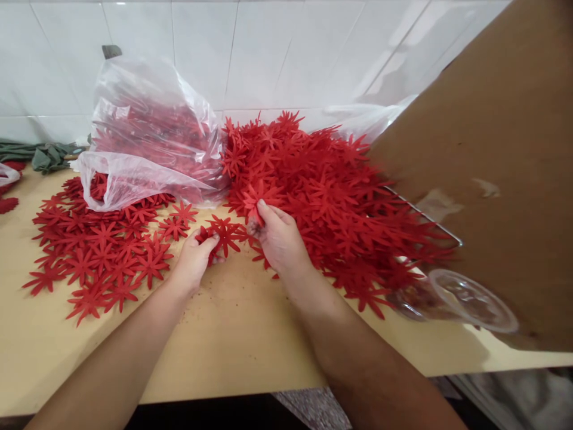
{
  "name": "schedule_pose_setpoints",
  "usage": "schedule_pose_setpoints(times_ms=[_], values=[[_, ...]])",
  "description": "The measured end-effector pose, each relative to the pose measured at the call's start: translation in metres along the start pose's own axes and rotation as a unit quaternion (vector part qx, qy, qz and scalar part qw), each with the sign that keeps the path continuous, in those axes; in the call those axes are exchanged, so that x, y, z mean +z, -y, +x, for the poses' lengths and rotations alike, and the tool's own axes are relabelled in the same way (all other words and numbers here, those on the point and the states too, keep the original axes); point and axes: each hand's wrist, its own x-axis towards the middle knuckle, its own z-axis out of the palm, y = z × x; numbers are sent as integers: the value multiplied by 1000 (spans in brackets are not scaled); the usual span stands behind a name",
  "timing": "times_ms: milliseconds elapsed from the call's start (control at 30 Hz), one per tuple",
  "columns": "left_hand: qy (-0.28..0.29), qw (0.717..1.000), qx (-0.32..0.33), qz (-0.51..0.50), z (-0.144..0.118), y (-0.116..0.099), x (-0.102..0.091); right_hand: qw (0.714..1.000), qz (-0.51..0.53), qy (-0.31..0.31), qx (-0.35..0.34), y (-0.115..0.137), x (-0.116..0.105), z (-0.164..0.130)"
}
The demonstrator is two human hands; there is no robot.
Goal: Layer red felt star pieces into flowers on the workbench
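Holding red felt flowers in both hands above pale wooden table (233, 334). Our left hand (197, 257) pinches one flower (224, 234) between thumb and fingers, closed on it. Our right hand (277, 236) grips second flower (258, 197), fingers curled, at near edge of big red heap (331, 185). Left of us, flowers spread flat (98, 251) on table. Beyond, clear plastic bag (152, 137) full of red pieces against white tiled wall (268, 54). Right: cardboard sheet (501, 167), clear lid (470, 298).
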Motion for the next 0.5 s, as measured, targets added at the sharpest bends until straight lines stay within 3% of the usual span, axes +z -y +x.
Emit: schedule_pose_setpoints(times_ms=[100, 233, 500], values=[[15, 1000, -9, 2, 0, 0, -1, 1000, 15, -24, 2, 0, -1, 0], [30, 999, -12, 3, 1, 1, -3, 1000, 11, -8, 22, -2, -4, 3], [33, 999, -7, 1, 0, 2, -2, 1000, -4, -13, -21, 0, -6, 6]])
